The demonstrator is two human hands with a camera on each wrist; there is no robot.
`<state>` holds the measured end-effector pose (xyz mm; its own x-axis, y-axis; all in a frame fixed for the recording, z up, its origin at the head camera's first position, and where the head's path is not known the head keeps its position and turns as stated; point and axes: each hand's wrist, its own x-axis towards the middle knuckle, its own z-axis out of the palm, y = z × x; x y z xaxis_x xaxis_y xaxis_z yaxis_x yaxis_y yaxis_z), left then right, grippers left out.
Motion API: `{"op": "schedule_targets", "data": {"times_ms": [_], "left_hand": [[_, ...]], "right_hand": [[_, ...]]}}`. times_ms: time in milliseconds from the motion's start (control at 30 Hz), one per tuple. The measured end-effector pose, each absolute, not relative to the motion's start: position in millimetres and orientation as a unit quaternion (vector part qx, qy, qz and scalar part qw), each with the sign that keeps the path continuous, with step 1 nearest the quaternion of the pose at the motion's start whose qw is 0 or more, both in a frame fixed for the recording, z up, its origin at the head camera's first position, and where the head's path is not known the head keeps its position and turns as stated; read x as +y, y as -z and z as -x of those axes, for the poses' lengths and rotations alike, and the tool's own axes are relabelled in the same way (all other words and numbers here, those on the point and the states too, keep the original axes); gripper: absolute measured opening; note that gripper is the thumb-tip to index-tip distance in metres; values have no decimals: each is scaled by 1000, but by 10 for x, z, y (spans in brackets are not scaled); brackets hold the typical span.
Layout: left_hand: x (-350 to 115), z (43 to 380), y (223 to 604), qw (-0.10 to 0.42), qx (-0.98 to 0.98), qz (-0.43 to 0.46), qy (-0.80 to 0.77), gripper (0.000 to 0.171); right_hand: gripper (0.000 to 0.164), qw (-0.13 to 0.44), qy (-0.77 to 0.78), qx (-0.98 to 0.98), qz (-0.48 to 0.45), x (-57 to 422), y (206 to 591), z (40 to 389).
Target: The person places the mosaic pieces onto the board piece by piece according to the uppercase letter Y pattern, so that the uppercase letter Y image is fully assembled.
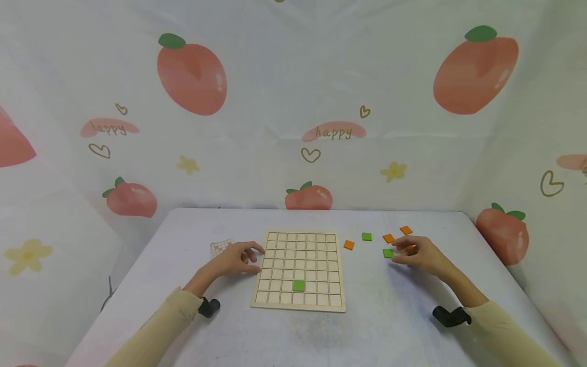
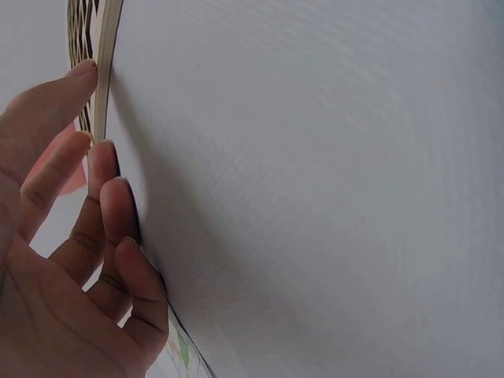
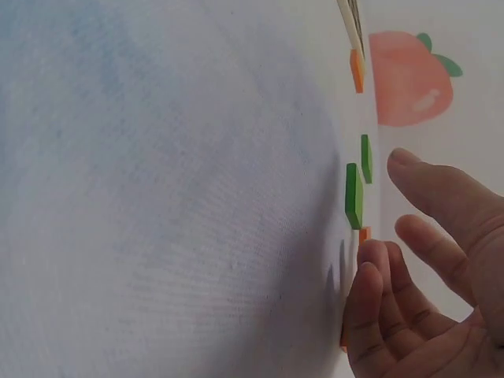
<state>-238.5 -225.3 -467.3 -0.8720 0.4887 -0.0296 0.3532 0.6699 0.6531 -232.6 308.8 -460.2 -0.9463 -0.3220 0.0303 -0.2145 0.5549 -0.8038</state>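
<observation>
A pale wooden grid board [image 1: 316, 272] lies on the table, with one green tile [image 1: 299, 285] in a cell of its lower half. At its left edge is my left hand [image 1: 236, 259], the thumb and fingertips at the rim, loosely bent and gripping nothing. My right hand [image 1: 422, 255] hovers over the loose tiles on the right, thumb and fingers apart. Closest to its fingertips is a green tile [image 1: 388, 253], also seen as a green tile [image 3: 353, 195] in the right wrist view. An orange tile [image 1: 410, 248] is partly hidden behind that hand.
Another green tile [image 1: 367, 236] and orange tiles [image 1: 349, 245] [image 1: 389, 238] [image 1: 406, 230] lie right of the board. A small patterned card [image 1: 222, 246] is behind my left hand. A printed cloth [image 1: 266, 102] hangs behind the white table [image 1: 298, 339].
</observation>
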Motion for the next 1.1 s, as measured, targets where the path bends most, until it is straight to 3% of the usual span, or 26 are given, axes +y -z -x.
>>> {"op": "schedule_targets", "data": {"times_ms": [600,1100], "left_hand": [[-2264,2384,4663,101,901,-242,-345,42],[-2268,2393,4679,107,905,-232,-340,41]], "right_hand": [[44,52,445,881,151,2988,4702,2441],[27,37,404,899,161,2913,4702,2477]]}}
